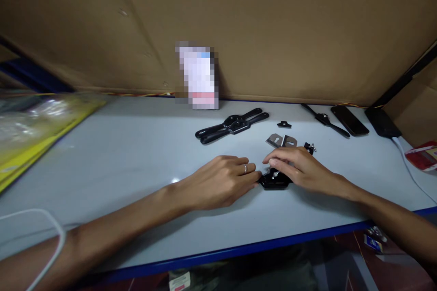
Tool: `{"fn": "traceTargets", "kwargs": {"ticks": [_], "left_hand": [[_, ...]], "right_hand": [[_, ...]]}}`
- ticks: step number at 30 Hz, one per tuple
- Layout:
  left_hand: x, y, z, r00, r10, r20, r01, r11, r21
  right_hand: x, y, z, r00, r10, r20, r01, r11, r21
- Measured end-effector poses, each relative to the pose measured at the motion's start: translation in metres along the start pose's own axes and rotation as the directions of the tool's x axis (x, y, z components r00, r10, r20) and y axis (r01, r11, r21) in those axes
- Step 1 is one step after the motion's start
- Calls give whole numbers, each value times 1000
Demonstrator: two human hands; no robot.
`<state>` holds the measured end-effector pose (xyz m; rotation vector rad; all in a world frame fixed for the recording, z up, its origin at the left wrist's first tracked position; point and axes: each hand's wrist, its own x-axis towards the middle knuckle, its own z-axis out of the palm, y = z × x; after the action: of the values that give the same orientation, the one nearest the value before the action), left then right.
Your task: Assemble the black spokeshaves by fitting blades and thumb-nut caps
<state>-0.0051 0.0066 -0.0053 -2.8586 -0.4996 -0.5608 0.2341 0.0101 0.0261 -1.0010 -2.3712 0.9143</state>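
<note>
A black spokeshave (276,183) lies flat on the table near the front, with silvery screws on its body. My left hand (225,179), wearing a ring, is closed round its left handle, which the fingers mostly hide. Over the body's right side reaches my right hand (300,170). Its thumb and forefinger tips come close together just above the screws; what they pinch, if anything, is too small to make out. The right handle is hidden beneath that hand. Just beyond lie two flat metal blades (290,141) with slots, and a small black part with a screw (310,148).
Two more spokeshaves (235,123) lie overlapped at mid-table, a small black cap piece (284,124) to their right. Farther right are another spokeshave (324,119), a dark phone (350,120) and a black device (382,122) with a white cable. Plastic bags (51,111) lie at left.
</note>
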Motion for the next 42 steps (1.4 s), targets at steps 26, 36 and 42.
{"fn": "traceTargets", "kwargs": {"ticks": [26,36,42], "left_hand": [[-2,-2,0,999,-28,42,30,998,-58],[-2,-2,1,998,-31,46,34,998,-60],[-1,-2,0,999,-26,43,29,998,-61]], "right_hand": [[-6,-8,-13,986,-67,-154,47,990,-132],[-11,-15,-5,996,-86,-23,84,994,-71],[-12,-17,-12,984,-16,-178,-18,981,-191]]}}
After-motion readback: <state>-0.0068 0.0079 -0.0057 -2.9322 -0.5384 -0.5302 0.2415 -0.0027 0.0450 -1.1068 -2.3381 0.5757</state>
